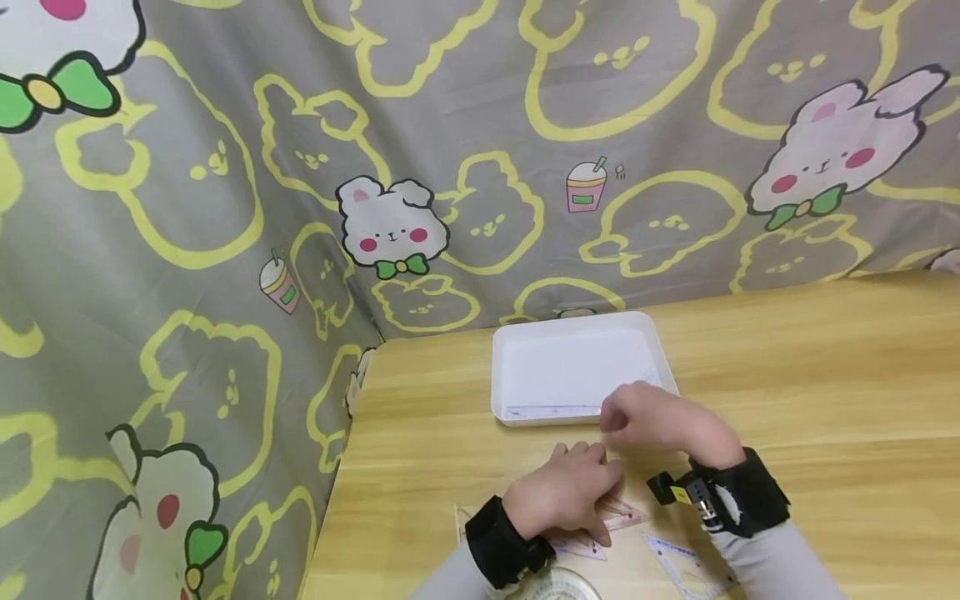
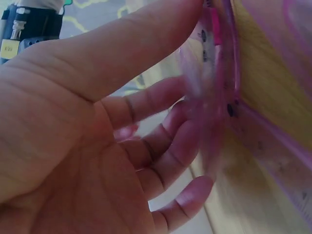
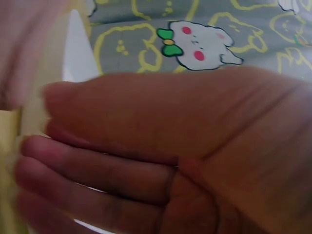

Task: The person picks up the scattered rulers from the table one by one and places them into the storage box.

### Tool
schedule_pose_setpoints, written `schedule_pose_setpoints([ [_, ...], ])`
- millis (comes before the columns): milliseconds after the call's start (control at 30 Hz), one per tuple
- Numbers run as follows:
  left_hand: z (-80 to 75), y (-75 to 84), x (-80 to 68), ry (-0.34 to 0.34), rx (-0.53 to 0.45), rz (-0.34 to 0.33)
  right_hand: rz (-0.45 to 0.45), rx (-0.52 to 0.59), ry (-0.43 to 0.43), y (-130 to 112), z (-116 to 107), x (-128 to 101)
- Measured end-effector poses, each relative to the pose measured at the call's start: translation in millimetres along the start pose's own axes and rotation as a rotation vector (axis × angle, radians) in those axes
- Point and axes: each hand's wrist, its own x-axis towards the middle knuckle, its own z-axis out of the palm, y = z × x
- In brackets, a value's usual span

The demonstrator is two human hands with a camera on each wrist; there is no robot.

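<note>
My left hand [image 1: 566, 492] is low over the table among see-through drawing tools. Its thumb and fingers pinch a clear pink set square [image 2: 207, 112], seen nearly edge-on and blurred in the left wrist view. Another pink set square [image 2: 270, 141] lies on the table beside it. My right hand [image 1: 652, 421] hovers at the front right corner of a white tray [image 1: 525, 362]. In the right wrist view its fingers [image 3: 97, 173] lie loosely together, with nothing visible in them. A clear ruler [image 1: 551, 411] lies along the tray's front side.
A clear protractor [image 1: 558, 586] lies at the bottom edge of the head view. To its right is a set square with blue markings [image 1: 686, 567], partly under the right forearm. A patterned curtain [image 1: 480, 167] hangs behind and left of the wooden table [image 1: 825, 400].
</note>
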Motion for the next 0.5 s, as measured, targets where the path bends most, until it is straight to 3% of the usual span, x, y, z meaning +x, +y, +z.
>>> schedule_pose_setpoints([
  [133, 1.9, -3.6, 2.3, -0.035, -0.088, 0.053, 0.072, 0.169, -0.114, 1.3, 10.4, -3.4],
  [300, 0.2, -14.6, 4.2, -0.048, -0.291, 0.157, 0.103, 0.3, -0.156, 9.3, 9.9, -10.3],
  [500, -6.9, -35.6, 3.0, 0.109, -0.392, 0.209, 0.059, 0.345, -0.203, 10.5, 6.4, -7.9],
])
